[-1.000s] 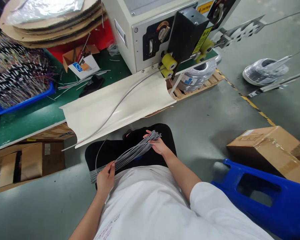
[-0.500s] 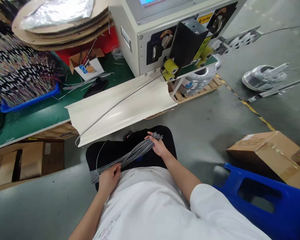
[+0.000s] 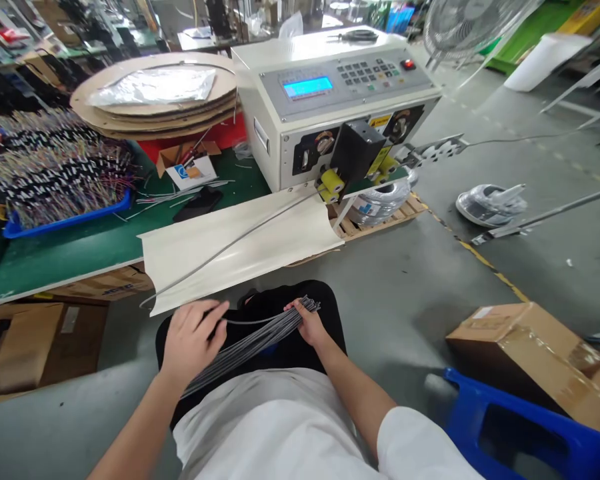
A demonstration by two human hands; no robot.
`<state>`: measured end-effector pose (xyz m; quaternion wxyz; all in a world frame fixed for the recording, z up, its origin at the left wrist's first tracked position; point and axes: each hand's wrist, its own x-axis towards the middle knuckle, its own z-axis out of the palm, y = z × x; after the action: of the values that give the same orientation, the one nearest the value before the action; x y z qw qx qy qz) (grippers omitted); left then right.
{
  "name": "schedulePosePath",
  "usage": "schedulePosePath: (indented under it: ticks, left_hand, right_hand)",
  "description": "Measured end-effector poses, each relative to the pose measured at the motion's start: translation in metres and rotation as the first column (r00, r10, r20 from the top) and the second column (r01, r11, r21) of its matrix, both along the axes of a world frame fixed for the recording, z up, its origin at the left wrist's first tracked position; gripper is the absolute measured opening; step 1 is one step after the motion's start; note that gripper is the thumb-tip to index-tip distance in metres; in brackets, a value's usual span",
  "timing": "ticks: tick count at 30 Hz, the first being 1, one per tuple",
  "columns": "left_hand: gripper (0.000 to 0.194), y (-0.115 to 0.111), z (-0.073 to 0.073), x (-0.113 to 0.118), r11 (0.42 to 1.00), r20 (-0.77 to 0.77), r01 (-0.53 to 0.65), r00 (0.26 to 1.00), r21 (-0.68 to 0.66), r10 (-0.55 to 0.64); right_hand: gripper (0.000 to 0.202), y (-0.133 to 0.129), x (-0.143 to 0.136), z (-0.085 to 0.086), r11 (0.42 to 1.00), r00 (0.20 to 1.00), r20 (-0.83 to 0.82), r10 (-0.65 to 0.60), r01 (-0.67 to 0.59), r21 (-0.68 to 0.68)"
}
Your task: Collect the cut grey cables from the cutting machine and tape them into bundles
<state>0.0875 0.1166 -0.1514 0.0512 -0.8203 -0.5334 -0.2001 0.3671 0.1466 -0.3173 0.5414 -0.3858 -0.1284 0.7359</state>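
A bundle of grey cut cables (image 3: 260, 343) lies slantwise over my lap. My right hand (image 3: 310, 323) is closed around its right end, where the cable tips stick out past the fingers. Above the bundle's left part is my left hand (image 3: 195, 337), its fingers stretched and thumb apart. One loose cable (image 3: 253, 323) bows away from the bundle and runs to the gap between that thumb and the fingers; its far part is hidden behind the hand. Another grey cable (image 3: 230, 243) stretches from the yellow rollers (image 3: 331, 183) across the cream chute (image 3: 260, 250), its end hanging past the lower left corner.
Ahead stands a cable-cutting machine (image 3: 330, 100) with a lit display. A blue tray (image 3: 70, 217) of wire bundles and stacked cardboard discs (image 3: 155, 123) sit on the green bench (image 3: 80, 253). To the right are a carton (image 3: 530, 353), a blue stool (image 3: 530, 427) and a cable coil (image 3: 495, 203).
My left hand has let go of the bundle and risen up and left, its fingers spreading. The loose cable now lies lower and straighter. The view has tilted up, showing more of the machine.
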Motion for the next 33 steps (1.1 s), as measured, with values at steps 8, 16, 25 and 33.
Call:
schedulePosePath:
  ticks: [8, 16, 25, 33]
  left_hand:
    - [0.060, 0.083, 0.029, 0.026, 0.971, -0.050, -0.217, 0.974, 0.095, 0.223]
    - [0.063, 0.066, 0.024, 0.016, 0.970, -0.180, -0.242, 0.955, -0.006, 0.237]
    - [0.031, 0.028, 0.014, -0.006, 0.934, -0.205, 0.307, 0.941, 0.183, -0.269]
    - [0.026, -0.058, -0.057, -0.013, 0.929, -0.149, 0.169, 0.962, -0.329, -0.227]
  right_hand:
    - [0.038, -0.003, 0.002, 0.000, 0.999, 1.000, 0.008, -0.027, 0.027, 0.035]
    - [0.037, -0.001, 0.005, 0.001, 0.997, 0.999, 0.006, 0.037, -0.038, 0.069]
    - [0.040, -0.004, 0.007, 0.002, 0.995, 0.999, 0.019, 0.046, -0.047, 0.092]
    - [0.033, -0.007, 0.008, -0.003, 0.999, 0.999, -0.006, 0.042, -0.043, -0.029]
